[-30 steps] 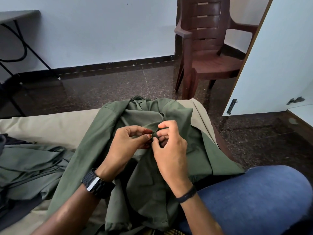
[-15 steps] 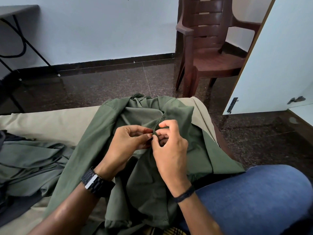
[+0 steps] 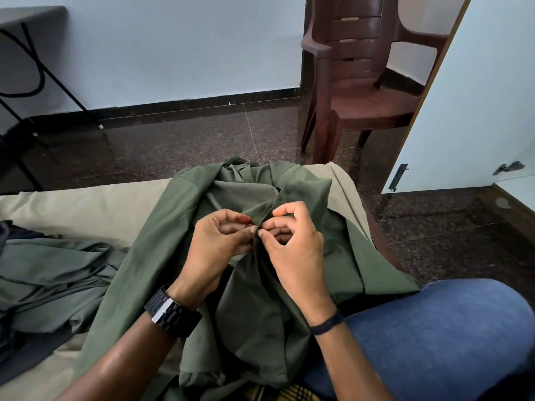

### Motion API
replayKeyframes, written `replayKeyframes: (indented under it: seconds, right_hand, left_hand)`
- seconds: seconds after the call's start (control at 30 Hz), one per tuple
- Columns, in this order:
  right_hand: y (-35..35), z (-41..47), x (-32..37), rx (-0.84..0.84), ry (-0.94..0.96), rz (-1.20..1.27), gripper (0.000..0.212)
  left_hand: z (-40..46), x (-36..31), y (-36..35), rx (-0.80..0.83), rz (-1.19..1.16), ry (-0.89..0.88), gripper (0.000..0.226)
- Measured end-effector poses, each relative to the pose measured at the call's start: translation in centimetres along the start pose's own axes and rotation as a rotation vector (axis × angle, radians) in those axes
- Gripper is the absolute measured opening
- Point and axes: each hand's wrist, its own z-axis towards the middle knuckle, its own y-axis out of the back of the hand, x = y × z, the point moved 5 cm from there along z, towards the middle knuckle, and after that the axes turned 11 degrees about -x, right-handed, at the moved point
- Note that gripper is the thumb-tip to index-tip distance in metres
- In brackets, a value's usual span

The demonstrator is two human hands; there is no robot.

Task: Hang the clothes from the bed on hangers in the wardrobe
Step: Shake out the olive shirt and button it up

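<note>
An olive green shirt [image 3: 307, 204] lies spread over the beige bed [image 3: 86, 206] and across my lap. My left hand [image 3: 214, 244] pinches the shirt's front edge between thumb and fingers. My right hand [image 3: 292, 250] pinches the opposite edge right beside it, fingertips of both hands almost touching at the placket. A second pile of grey-green clothes [image 3: 49, 273] lies crumpled on the bed at the left. No hanger is in view.
A brown plastic chair [image 3: 356, 73] stands on the dark floor [image 3: 188, 146] beyond the bed. A white wardrobe door [image 3: 477, 111] stands open at the right. A black-legged table [image 3: 26, 53] is at the far left. My blue-jeaned knee [image 3: 440, 334] fills the lower right.
Both hands stay pinched on the shirt's front edges at the same spot; the fingers shift slightly. The view has dipped a little.
</note>
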Motion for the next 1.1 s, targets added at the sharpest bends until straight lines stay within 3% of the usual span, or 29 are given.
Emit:
replayKeyframes:
  seconds: [0.2,0.33,0.53,0.8,0.93,1.1]
  right_hand:
    - [-0.2,-0.5,0.4,-0.068,0.116,-0.139,0.038]
    - [-0.2,-0.6,0.7,-0.089,0.157,-0.157,0.030]
    - [0.1,-0.3,0.9,-0.062,0.122,-0.085,0.035]
    - [0.9,0.5,0.4,-0.175,-0.051,-0.029,0.027]
    - [1.2,1.2,-1.1,-0.141,-0.341,0.265,0.024]
    - [2.0,1.7,-2.0,-0.197,-0.463,0.414,0.025]
  left_hand:
    - [-0.6,0.0,-0.8,-0.017,-0.074,0.008,0.008]
    - [-0.7,-0.5,-0.9,-0.006,-0.071,-0.008,0.035]
    - [0.1,-1.1,-0.5,-0.015,0.074,-0.179,0.019]
    - [0.7,-1.5,-1.8,0.127,0.002,-0.205,0.026]
    - [0.9,-1.7,-2.8,0.178,-0.050,-0.197,0.025]
    - [0.5,-2.0,-3.8,0.168,0.130,-0.398,0.025]
